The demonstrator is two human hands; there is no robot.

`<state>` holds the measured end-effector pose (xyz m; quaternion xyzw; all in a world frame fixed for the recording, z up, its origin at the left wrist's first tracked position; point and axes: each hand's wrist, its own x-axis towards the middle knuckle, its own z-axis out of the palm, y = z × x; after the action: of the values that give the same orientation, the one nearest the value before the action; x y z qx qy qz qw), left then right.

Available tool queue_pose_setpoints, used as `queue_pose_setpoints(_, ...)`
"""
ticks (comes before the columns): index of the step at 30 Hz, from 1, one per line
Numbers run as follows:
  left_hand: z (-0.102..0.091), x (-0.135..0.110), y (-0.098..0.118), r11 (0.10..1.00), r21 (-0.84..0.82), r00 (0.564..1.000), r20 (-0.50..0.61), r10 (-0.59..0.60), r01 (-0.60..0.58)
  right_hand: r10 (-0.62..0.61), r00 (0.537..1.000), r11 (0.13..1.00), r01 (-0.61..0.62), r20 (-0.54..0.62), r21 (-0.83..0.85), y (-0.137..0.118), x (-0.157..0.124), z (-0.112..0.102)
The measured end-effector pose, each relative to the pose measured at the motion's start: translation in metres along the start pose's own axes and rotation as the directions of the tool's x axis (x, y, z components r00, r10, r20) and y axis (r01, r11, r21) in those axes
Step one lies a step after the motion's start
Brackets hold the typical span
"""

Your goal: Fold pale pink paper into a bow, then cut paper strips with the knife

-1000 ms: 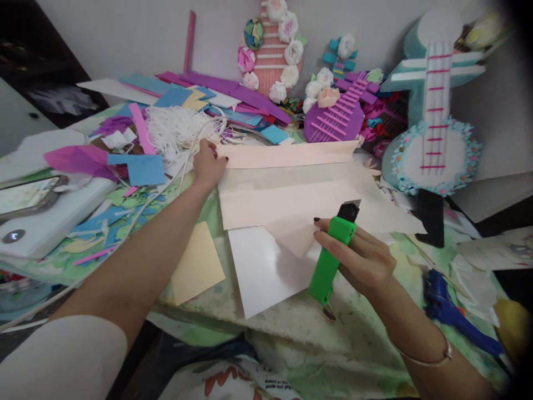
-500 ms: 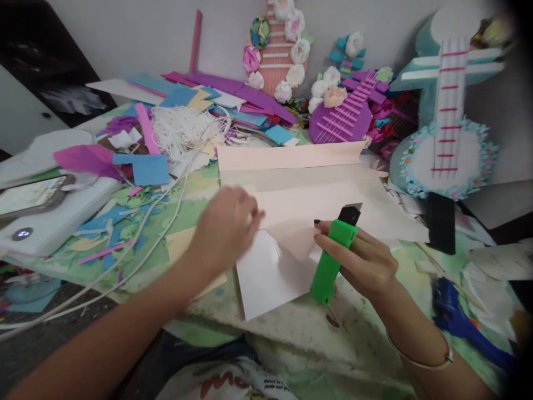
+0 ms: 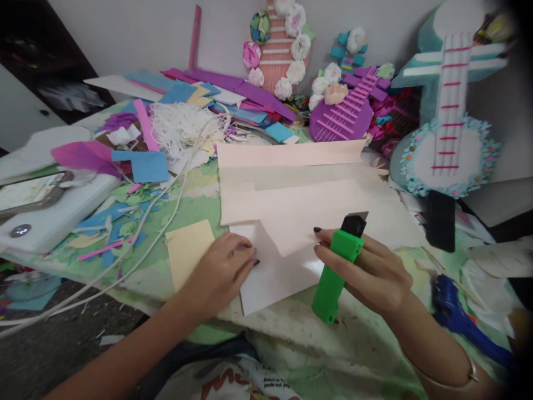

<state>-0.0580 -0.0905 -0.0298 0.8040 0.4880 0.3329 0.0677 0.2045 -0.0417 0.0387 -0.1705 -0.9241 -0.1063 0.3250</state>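
Note:
My right hand (image 3: 370, 272) grips a green utility knife (image 3: 335, 266) with its black blade end pointing up, just over the peach paper sheets (image 3: 300, 189). My left hand (image 3: 222, 272) rests palm down with curled fingers on the left edge of a glossy white card (image 3: 275, 275) that lies under the peach sheets. A small tan paper piece (image 3: 187, 250) lies just left of that hand.
The green table (image 3: 187, 205) is crowded: paper scraps (image 3: 137, 161), white string (image 3: 179, 125) and a white cable (image 3: 137, 239) on the left, a phone (image 3: 29, 191) on a white box, paper guitars (image 3: 441, 122) at the back, a blue glue gun (image 3: 453, 316) at right.
My left hand came back from the far left corner of the peach sheets to the near edge and settled on the white card. The right hand with the knife stayed nearly still.

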Motion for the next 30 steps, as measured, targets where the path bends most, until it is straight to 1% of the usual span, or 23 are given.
queue_pose_setpoints(3, -0.017, 0.006, -0.013, 0.992, 0.065, 0.981, -0.171, -0.092, 0.104, 0.033, 0.998, 0.996, -0.037, 0.051, 0.086, -0.007, -0.015, 0.006)
queue_pose_setpoints(5, -0.027, 0.019, -0.024, 0.974, 0.114, 0.956, -0.241, -0.165, 0.197, 0.060, 0.994, 0.988, -0.072, 0.092, 0.133, -0.010, -0.029, 0.011)
queue_pose_setpoints(7, -0.030, 0.042, -0.039, 0.950, 0.143, 0.944, -0.223, -0.241, 0.277, 0.096, 0.991, 0.980, -0.111, 0.097, 0.163, -0.010, -0.041, 0.017)
queue_pose_setpoints(9, -0.027, 0.072, -0.058, 0.910, 0.188, 0.922, -0.198, -0.332, 0.369, 0.146, 0.984, 0.969, -0.164, 0.105, 0.187, -0.009, -0.049, 0.022)
queue_pose_setpoints(12, -0.013, 0.118, -0.096, 0.842, 0.191, 0.860, -0.204, -0.469, 0.504, 0.252, 0.956, 0.940, -0.279, 0.149, 0.198, -0.007, -0.052, 0.025)
queue_pose_setpoints(13, -0.008, 0.132, -0.109, 0.813, 0.165, 0.825, -0.211, -0.524, 0.558, 0.284, 0.942, 0.927, -0.317, 0.179, 0.202, -0.006, -0.051, 0.026)
queue_pose_setpoints(14, -0.003, 0.144, -0.121, 0.773, 0.119, 0.777, -0.211, -0.593, 0.623, 0.308, 0.926, 0.912, -0.353, 0.220, 0.208, -0.006, -0.051, 0.027)
queue_pose_setpoints(16, 0.005, 0.161, -0.140, 0.686, -0.032, 0.673, -0.168, -0.720, 0.727, 0.330, 0.892, 0.885, -0.406, 0.309, 0.227, -0.005, -0.050, 0.028)
queue_pose_setpoints(18, 0.011, 0.169, -0.153, 0.660, -0.067, 0.646, -0.153, -0.748, 0.749, 0.331, 0.865, 0.863, -0.439, 0.376, 0.251, -0.004, -0.052, 0.030)
queue_pose_setpoints(21, 0.016, 0.170, -0.163, 0.655, -0.059, 0.640, -0.163, -0.751, 0.754, 0.315, 0.852, 0.841, -0.454, 0.417, 0.292, -0.004, -0.056, 0.033)
queue_pose_setpoints(24, 0.018, 0.169, -0.169, 0.665, -0.013, 0.653, -0.172, -0.737, 0.747, 0.300, 0.849, 0.831, -0.456, 0.435, 0.319, -0.003, -0.060, 0.035)
queue_pose_setpoints(27, 0.019, 0.175, -0.176, 0.696, 0.036, 0.694, -0.138, -0.707, 0.717, 0.297, 0.842, 0.826, -0.464, 0.451, 0.322, -0.002, -0.061, 0.036)
queue_pose_setpoints(30, 0.023, 0.186, -0.179, 0.752, 0.080, 0.754, -0.132, -0.643, 0.655, 0.300, 0.838, 0.824, -0.468, 0.457, 0.318, -0.002, -0.062, 0.036)
